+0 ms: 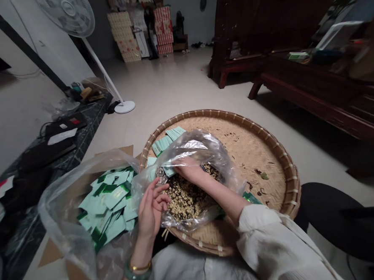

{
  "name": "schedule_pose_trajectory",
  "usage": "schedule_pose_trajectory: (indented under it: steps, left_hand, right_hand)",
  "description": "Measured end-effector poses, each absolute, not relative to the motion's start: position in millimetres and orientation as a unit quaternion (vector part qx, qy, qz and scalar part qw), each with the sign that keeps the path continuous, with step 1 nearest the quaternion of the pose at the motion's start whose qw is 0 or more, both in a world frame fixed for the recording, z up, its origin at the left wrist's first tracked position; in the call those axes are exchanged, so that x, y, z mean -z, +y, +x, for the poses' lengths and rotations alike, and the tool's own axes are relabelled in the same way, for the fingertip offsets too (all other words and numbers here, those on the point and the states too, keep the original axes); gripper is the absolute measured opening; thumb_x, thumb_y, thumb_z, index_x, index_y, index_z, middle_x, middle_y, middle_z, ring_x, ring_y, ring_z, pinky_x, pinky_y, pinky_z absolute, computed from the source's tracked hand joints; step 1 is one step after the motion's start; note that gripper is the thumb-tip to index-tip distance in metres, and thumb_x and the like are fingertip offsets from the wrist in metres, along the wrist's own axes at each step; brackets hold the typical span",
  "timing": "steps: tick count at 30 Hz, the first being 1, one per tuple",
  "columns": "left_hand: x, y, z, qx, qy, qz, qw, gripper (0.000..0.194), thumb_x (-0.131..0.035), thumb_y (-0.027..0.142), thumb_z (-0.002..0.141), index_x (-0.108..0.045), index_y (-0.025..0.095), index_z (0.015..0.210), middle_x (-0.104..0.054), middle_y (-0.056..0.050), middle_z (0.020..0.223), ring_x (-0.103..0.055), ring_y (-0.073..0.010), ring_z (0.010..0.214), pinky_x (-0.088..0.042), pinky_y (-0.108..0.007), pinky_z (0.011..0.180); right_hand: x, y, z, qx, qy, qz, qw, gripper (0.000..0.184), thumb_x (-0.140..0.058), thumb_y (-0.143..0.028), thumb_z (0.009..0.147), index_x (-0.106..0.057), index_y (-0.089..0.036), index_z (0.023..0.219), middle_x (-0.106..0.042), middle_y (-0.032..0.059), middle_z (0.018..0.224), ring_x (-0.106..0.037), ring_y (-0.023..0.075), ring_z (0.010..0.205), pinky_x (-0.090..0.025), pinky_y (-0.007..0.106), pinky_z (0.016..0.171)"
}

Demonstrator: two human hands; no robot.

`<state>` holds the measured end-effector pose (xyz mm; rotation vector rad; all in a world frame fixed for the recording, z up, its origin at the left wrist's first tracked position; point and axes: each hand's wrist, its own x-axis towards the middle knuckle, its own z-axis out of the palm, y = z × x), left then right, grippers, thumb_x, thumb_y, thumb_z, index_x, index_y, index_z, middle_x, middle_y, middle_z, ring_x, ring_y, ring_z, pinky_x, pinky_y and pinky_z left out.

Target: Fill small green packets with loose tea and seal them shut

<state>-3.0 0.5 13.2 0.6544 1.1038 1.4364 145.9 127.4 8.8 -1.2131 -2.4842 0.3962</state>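
A clear plastic bag (202,145) of loose dried tea mix (186,201), dark leaves among pale yellow bits, lies open on a round woven bamboo tray (250,137). My right hand (188,169) reaches into the bag's mouth above the mix, its fingertips hidden. A pale green packet (169,171) shows right beside those fingertips; whether they grip it I cannot tell. My left hand (153,203) is at the bag's left edge, palm up, fingers loosely bent and apart, holding nothing visible. More pale green sachets (163,143) stand in rows along the tray's left side.
Left of the tray, a large clear bag (59,204) in a cardboard box holds many green sachets (110,203). A white standing fan (125,106) is ahead left. Dark wooden furniture (292,83) stands at right, near a round black stool (337,217). Cartons (125,37) are stacked behind.
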Motion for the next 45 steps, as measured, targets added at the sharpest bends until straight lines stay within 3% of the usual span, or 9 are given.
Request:
schedule_pose_trajectory:
  steps: [2,5,8,11,13,23,34,41,45]
  left_hand:
    - [-12,2,-1,-0.616,0.491,0.299,0.539,0.046,-0.063,0.041,0.08,-0.054,0.02,0.12,-0.065,-0.013,0.113,-0.065,-0.0153,0.078,-0.048,-0.019,0.055]
    - [-9,4,5,-0.611,0.518,0.336,0.496,0.053,-0.067,0.039,0.076,-0.052,0.022,0.124,-0.057,-0.013,0.13,-0.06,-0.0211,0.107,-0.052,-0.025,0.076]
    - [-6,5,11,-0.545,0.554,0.384,0.499,0.042,-0.072,0.037,0.07,-0.064,0.018,0.107,-0.068,-0.009,0.108,-0.062,-0.022,0.1,-0.051,-0.027,0.079]
    - [-7,4,15,-0.483,0.603,0.425,0.471,0.023,-0.074,0.036,0.065,-0.07,0.015,0.074,-0.068,-0.002,0.068,-0.062,-0.0173,0.068,-0.049,-0.024,0.063]
    - [-8,2,17,-0.479,0.62,0.44,0.438,0.019,-0.074,0.034,0.063,-0.07,0.016,0.066,-0.065,0.0,0.061,-0.058,-0.0152,0.06,-0.046,-0.023,0.058]
    - [-10,-4,17,-0.462,0.616,0.402,0.495,0.023,-0.078,0.033,0.059,-0.073,0.015,0.071,-0.07,-0.002,0.063,-0.061,-0.0161,0.058,-0.051,-0.026,0.059]
    - [-12,-6,19,-0.449,0.608,0.406,0.513,0.026,-0.078,0.034,0.059,-0.074,0.014,0.075,-0.073,-0.005,0.069,-0.064,-0.0168,0.062,-0.052,-0.025,0.06]
    - [-8,-6,18,-0.434,0.583,0.421,0.543,0.028,-0.073,0.037,0.064,-0.073,0.013,0.078,-0.072,-0.004,0.065,-0.065,-0.017,0.06,-0.053,-0.026,0.059]
    - [-6,-5,18,-0.438,0.592,0.46,0.496,0.025,-0.07,0.035,0.067,-0.073,0.014,0.08,-0.073,-0.006,0.071,-0.067,-0.0187,0.066,-0.055,-0.028,0.064]
  right_hand:
    - [-12,112,152,-0.158,-0.856,-0.42,0.256,0.021,-0.045,-0.017,0.09,-0.066,-0.016,0.096,-0.068,0.0117,0.097,-0.061,0.0217,0.091,-0.045,0.032,0.083]
    - [-16,82,157,-0.243,-0.79,-0.395,0.401,0.018,-0.046,-0.019,0.089,-0.063,-0.016,0.093,-0.065,0.0089,0.087,-0.059,0.0191,0.083,-0.047,0.03,0.076]
    - [-18,54,160,-0.358,-0.709,-0.418,0.441,0.019,-0.049,-0.021,0.087,-0.057,-0.018,0.104,-0.062,0.0059,0.086,-0.059,0.0167,0.076,-0.049,0.027,0.066]
    - [-22,39,168,-0.37,-0.707,-0.423,0.43,0.046,-0.05,-0.017,0.085,-0.042,-0.021,0.131,-0.059,0.0068,0.094,-0.059,0.0167,0.078,-0.051,0.027,0.066]
    - [-26,35,176,-0.316,-0.754,-0.418,0.395,0.049,-0.05,-0.015,0.086,-0.042,-0.023,0.133,-0.058,0.0078,0.097,-0.058,0.0172,0.078,-0.051,0.029,0.07]
    - [-14,28,189,-0.027,-0.839,-0.366,0.402,0.035,-0.045,-0.014,0.092,-0.054,-0.02,0.125,-0.059,0.0145,0.114,-0.055,0.0229,0.106,-0.051,0.038,0.087]
    - [-14,25,192,-0.082,-0.831,-0.372,0.405,0.035,-0.049,-0.023,0.093,-0.052,-0.015,0.127,-0.064,0.0121,0.097,-0.058,0.0209,0.091,-0.052,0.034,0.077]
    - [-9,24,190,0.001,-0.823,-0.353,0.445,0.021,-0.053,-0.017,0.09,-0.064,-0.018,0.108,-0.064,0.0111,0.099,-0.054,0.0221,0.099,-0.05,0.038,0.084]
    - [-15,22,191,0.023,-0.812,-0.366,0.453,0.011,-0.058,-0.021,0.087,-0.068,-0.016,0.089,-0.062,0.0103,0.083,-0.052,0.0212,0.084,-0.05,0.035,0.071]
